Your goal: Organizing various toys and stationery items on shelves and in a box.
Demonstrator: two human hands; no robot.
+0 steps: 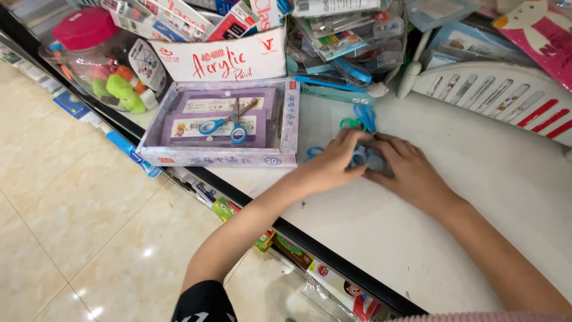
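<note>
1. Two hands meet on our white counter (pixel 476 197), the largest thing here, with a tiled floor (pixel 71 226) below its edge.
2. Next comes the open box (pixel 280 156) at the back left, holding purple packs; one blue scissors (pixel 229 125) lies on top of them.
3. Beside it a clear jar (pixel 107 65) with a pink lid holds coloured bits, and a white rack (pixel 494 89) stands at the right.
4. Our left hand (pixel 330 164) curls over a small cluster of scissors (pixel 362 119), fingers bent and pressing down on it; blue and green handles poke out behind.
5. Our right hand (pixel 411 170) closes on the same cluster from the other side, fingers wrapped round a grey part.
6. We judge the gathering half done: one pair sits in the box, the cluster is on the counter just right of it.
</note>
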